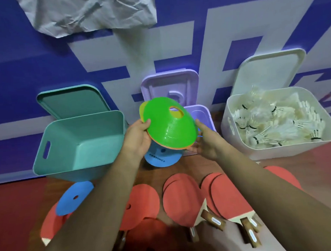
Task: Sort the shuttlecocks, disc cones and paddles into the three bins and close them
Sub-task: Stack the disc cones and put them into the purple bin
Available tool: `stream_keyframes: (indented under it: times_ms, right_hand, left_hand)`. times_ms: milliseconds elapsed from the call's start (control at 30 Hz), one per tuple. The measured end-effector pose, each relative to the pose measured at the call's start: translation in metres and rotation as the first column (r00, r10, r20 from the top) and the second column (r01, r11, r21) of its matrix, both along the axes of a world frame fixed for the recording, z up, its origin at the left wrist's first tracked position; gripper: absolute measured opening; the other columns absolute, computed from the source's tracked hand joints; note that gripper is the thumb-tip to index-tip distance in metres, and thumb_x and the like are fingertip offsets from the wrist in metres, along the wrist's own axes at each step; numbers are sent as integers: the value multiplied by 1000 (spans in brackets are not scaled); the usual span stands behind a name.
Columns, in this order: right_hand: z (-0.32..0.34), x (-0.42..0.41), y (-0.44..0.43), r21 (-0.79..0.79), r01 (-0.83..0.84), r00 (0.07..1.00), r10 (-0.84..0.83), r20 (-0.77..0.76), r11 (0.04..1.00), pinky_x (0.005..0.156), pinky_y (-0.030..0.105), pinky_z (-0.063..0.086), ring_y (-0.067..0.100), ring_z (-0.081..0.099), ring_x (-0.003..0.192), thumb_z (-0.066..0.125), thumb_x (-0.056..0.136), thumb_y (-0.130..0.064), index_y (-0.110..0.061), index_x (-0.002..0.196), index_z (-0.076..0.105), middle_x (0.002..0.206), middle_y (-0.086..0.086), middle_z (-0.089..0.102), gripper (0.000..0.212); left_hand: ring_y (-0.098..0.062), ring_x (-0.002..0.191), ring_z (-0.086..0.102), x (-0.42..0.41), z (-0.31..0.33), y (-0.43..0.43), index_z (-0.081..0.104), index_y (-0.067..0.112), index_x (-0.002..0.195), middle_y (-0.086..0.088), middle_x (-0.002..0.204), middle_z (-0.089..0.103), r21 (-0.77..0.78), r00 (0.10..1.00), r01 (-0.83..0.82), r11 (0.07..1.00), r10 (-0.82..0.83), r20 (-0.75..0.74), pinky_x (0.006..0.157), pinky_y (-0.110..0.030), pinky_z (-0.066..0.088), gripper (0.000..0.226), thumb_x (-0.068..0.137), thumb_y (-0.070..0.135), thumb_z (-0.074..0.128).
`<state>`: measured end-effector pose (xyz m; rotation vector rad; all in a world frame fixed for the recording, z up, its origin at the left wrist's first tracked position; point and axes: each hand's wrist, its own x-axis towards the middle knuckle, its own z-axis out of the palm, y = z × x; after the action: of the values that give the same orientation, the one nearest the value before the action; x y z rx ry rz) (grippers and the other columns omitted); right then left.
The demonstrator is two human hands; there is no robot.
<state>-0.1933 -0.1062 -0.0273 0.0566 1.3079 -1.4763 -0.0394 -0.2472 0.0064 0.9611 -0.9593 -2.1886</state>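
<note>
Both hands hold a stack of disc cones (pixel 168 125), green on top with orange and yellow edges below, tilted in front of the purple bin (pixel 203 113). My left hand (pixel 138 138) grips its left rim; my right hand (pixel 202 144) supports its right underside. A blue cone (pixel 162 158) lies under the stack and another blue cone (pixel 74 198) lies by the empty teal bin (pixel 64 135). The white bin (pixel 239 140) is full of shuttlecocks (pixel 273 122). Several red paddles (pixel 182 200) lie on the floor near me.
All three bins stand open against a blue and white wall, with their lids (pixel 72 101) leaning behind them. An orange cone (pixel 140 202) lies among the paddles. Crumpled paper (pixel 88 11) hangs on the wall above.
</note>
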Motion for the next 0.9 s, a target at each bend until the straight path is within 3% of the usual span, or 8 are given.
stream_keyframes:
  times_ms: [133,200,267,333,467,567,700,900]
  right_hand:
    - [-26,-29,-2,-1,165,984,-165,68,986,57,34,59,21,73,72,51,97,-13,3,130,55,89,9,75,37]
    - [-41,-42,-4,34,246,968,-247,38,969,62,35,59,25,71,81,50,97,-8,5,129,55,105,16,71,35]
    - [-52,-51,-6,59,283,959,-283,0,957,74,41,57,30,66,94,47,98,-7,5,126,55,118,21,64,31]
    - [-61,-54,-9,72,312,950,-308,-57,947,82,47,54,33,64,93,48,97,-3,4,114,59,112,22,64,22]
    - [-73,-55,-16,218,206,925,-117,-360,954,77,49,51,34,64,79,62,77,-1,1,89,61,82,18,61,12]
    - [-64,-46,-15,551,51,628,403,-666,833,84,43,48,42,57,99,57,76,-4,2,114,49,105,27,57,40]
    - [-64,-36,-10,637,39,59,635,-770,770,95,46,42,45,47,104,62,74,-14,-5,128,47,116,28,46,57]
    - [-75,-42,-24,816,-166,-208,790,-577,553,118,48,14,32,13,146,72,62,-68,-26,153,18,157,18,14,113]
  left_hand:
    - [-18,84,70,-31,-30,4,56,-8,115,-10,102,72,3,984,59,998,-59,166,83,-32,57,24,97,-5,41]
    - [-15,67,65,-37,-47,0,64,-5,99,-4,76,72,-221,886,198,955,-78,457,73,-32,56,16,95,6,53]
    - [-19,77,60,-32,-65,-8,68,2,94,-9,86,69,-452,629,503,737,47,776,81,-32,49,23,89,24,65]
    - [-27,103,56,-20,-77,-12,67,7,108,-14,109,63,-508,476,643,574,220,851,95,-34,42,34,84,30,68]
    - [-39,115,42,5,-83,-1,52,3,120,-22,122,46,-434,302,711,553,317,899,100,-40,34,50,79,29,69]
    - [-42,111,45,18,-85,9,44,-1,117,-26,120,41,-358,217,658,662,288,933,93,-42,39,56,78,29,70]
    - [-37,104,56,20,-84,9,37,1,117,-21,118,50,-239,260,524,818,113,959,77,-35,43,54,83,29,69]
    - [-32,80,68,35,-89,-2,54,-4,103,-22,100,67,-199,352,379,904,58,934,66,-37,57,41,73,15,74]
